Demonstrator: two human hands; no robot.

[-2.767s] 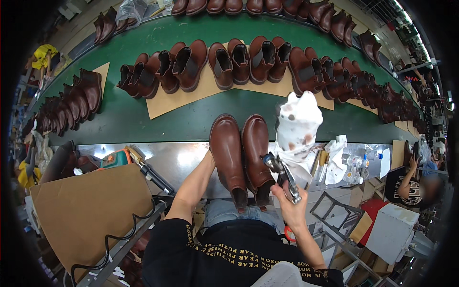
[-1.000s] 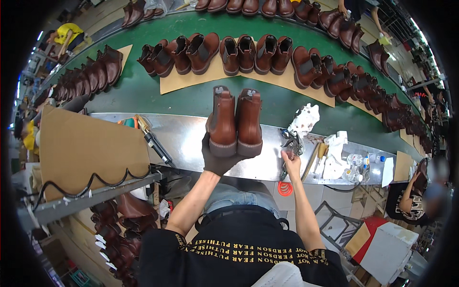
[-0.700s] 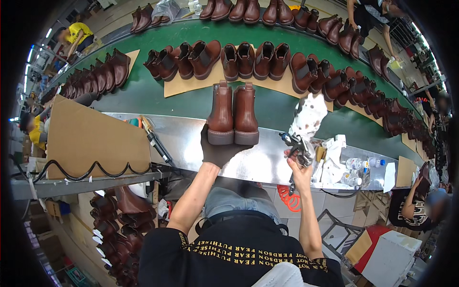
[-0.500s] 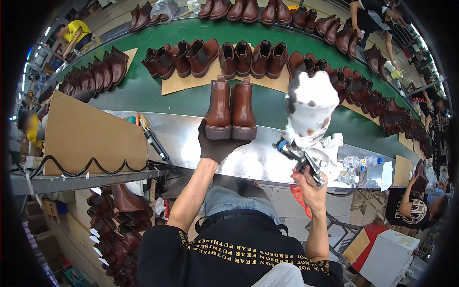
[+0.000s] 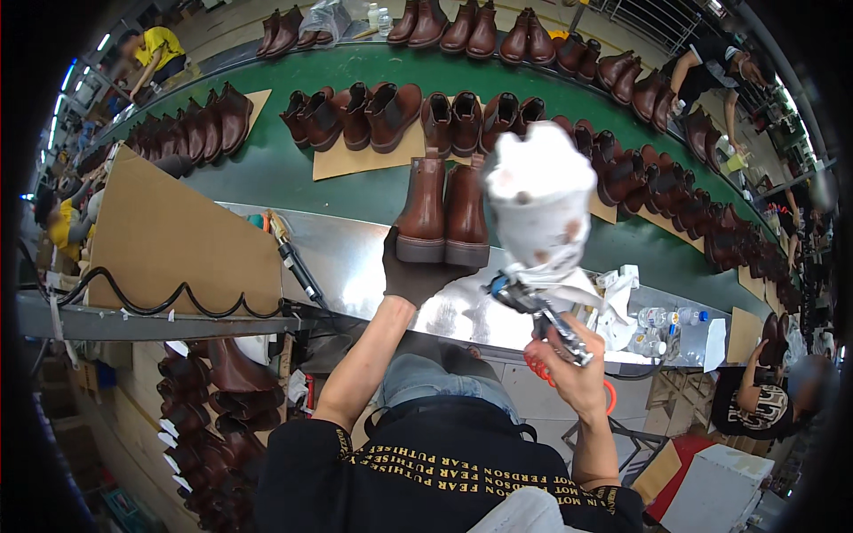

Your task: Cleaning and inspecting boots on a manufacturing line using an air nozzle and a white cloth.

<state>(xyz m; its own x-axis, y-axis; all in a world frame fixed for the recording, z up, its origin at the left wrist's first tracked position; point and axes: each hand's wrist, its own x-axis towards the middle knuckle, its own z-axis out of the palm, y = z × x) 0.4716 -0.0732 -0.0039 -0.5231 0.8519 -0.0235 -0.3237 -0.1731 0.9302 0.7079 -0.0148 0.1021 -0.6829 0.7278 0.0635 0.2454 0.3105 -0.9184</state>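
Note:
My left hand, in a dark glove, is closed under a pair of brown ankle boots and holds them upright by their soles, heels toward me. Bare and wrapped round the grip, my right hand holds a metal spray gun with a blue ring near its front. On top of the gun sits a large bulge wrapped in stained white cloth, blurred by motion. The gun is just right of the boots, apart from them. A red coiled hose hangs by my right hand.
A metal ledge borders the green belt, where rows of brown boots stand on cardboard. At left are a cardboard panel and a black-handled tool; at right, clear plastic bottles. Other people work nearby.
The spray gun and my right hand have moved left, closer to the held boots. My left hand still grips the pair; the whole view has shifted slightly.

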